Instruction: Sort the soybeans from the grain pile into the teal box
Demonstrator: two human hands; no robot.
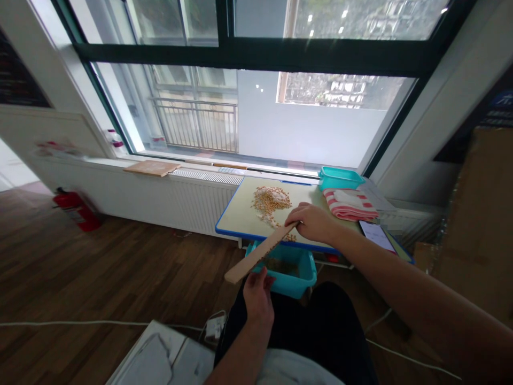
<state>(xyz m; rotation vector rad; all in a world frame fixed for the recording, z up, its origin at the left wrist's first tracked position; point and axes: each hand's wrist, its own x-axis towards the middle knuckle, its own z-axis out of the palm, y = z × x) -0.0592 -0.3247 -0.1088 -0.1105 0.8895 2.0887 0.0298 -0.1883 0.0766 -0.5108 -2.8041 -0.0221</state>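
My right hand [315, 222] is closed around one end of a long wooden stick [258, 253], which slants down to the left off the front edge of a small blue-rimmed table [236, 214]. A pile of brown grains [270, 200] lies on the table just beyond that hand. My left hand [257, 297] sits below the stick's lower end, fingers curled at the rim of a teal bin [298, 272] held under the table edge; some grains lie inside it.
A second teal bin [340, 177], a red-and-white striped cloth [349, 204] and a phone [375, 235] lie on the table's right. A radiator and window sill run behind. A red fire extinguisher [76, 209] lies on the wood floor at left. White cables cross the floor.
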